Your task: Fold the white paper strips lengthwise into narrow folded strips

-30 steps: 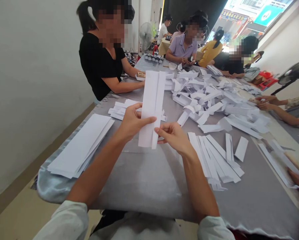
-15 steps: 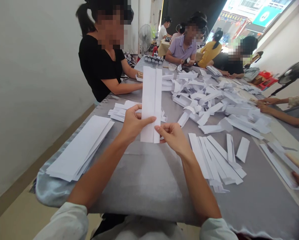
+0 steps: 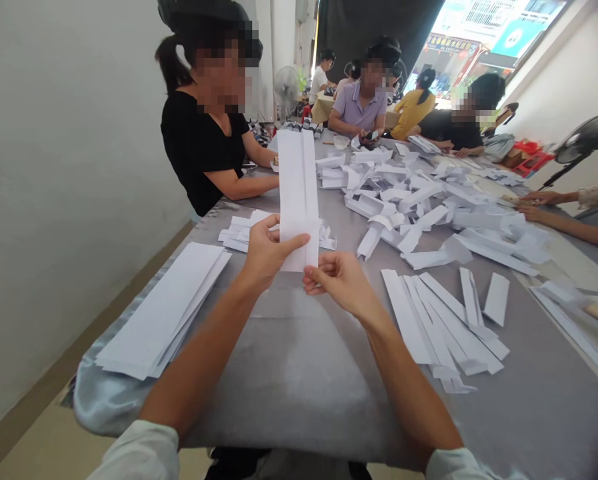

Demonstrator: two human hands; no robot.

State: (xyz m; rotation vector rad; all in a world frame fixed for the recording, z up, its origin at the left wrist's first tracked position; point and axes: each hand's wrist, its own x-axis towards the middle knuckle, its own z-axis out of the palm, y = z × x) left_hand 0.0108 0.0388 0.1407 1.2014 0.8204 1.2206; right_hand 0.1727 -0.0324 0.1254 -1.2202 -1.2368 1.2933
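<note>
A long white paper strip stands upright in front of me, with a lengthwise fold along its right side. Across its lower end lies a short turned-up flap. My left hand grips the strip from the left, thumb across the front and fingers behind. At the bottom right corner, my right hand has its thumb and curled fingers closed at the folded edge. To the left lies a stack of flat white paper sheets. Several folded paper strips are fanned out to the right.
A grey cloth covers the table. Folded white paper pieces are heaped in the middle, and a smaller pile lies behind my left hand. Co-workers sit around the table; one person in black is close at the left. A fan stands right.
The strip's lower end has been folded up into a flap. My right hand has moved slightly down, to the bottom edge. My left hand keeps its grip, and the view has shifted slightly.
</note>
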